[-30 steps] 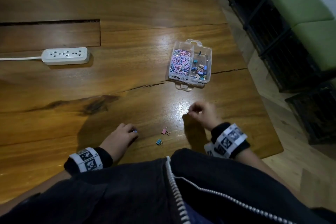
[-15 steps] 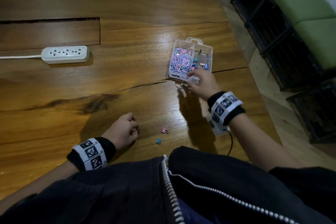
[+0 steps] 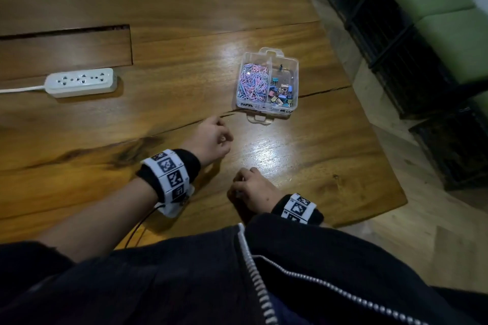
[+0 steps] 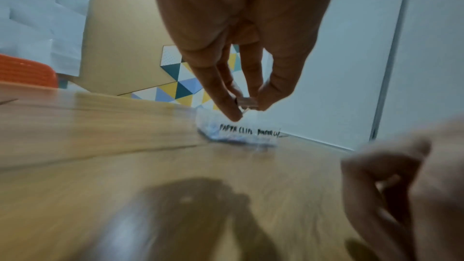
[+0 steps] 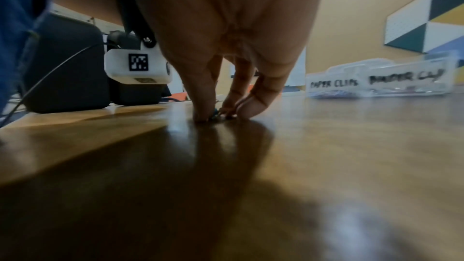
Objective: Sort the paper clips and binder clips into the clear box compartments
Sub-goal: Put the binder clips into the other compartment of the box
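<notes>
the clear box sits open on the wooden bench, toward its far right part, with two compartments side by side. the left compartment is full of pink, blue and purple paper clips; the right one holds a looser heap of coloured binder clips. handwritten labels on the near wall read "paper clips" and "binder clip" in the right wrist view.

the left hand is raised above the bench just short of the box's near left corner. in the left wrist view its fingers and thumb are drawn together, pinching a small clip with a bit of wire showing; the colour is too blurred to tell.

the right hand is nearer the body, at the bench's front edge, well apart from the box. in the right wrist view its fingers are pressed down to the wood and closed round a small clip on the bench, with a hint of blue showing between the tips; what kind of clip it is cannot be told.

both wrists wear black bands with white coded markers. a white power strip lies at the far left with its cord running off the edge. a dark zipped jacket fills the bottom of the head view, and green cushions lie beyond the bench to the right.
</notes>
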A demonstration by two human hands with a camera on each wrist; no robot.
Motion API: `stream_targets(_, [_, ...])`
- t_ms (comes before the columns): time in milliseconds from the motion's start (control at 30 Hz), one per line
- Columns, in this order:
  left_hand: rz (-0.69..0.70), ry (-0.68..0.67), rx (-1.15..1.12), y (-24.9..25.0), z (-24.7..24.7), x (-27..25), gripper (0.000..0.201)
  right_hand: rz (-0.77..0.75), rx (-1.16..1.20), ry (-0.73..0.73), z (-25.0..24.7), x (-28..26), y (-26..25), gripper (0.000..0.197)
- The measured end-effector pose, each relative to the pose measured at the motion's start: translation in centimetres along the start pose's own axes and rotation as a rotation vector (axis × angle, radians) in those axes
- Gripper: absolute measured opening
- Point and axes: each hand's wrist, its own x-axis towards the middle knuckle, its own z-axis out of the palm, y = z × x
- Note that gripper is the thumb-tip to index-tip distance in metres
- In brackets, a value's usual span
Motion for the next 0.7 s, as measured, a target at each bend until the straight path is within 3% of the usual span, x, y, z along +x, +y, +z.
stream_targets(200, [0.084,0.046,-0.100,4.4,0.2,5.4,0.018,0.207,0.141,0.051,-1.0,-1.5,2.6,0.025])
stream_targets(433, [0.038,0.086,-0.224,7.8,1.3,12.1,0.022,0.413,0.239,0.078,-1.0,-3.4,4.1,0.022])
stream_targets(567, [-0.003,-0.026,-0.287,7.6,1.9,12.1,0.029,0.513,0.294,0.072,-1.6,-3.8,4.5,0.024])
stream_targets(700, [-0.019,-0.036,-0.440,6.6,1.8,8.9,0.024,0.546,0.334,0.092,-2.5,-3.9,5.4,0.015])
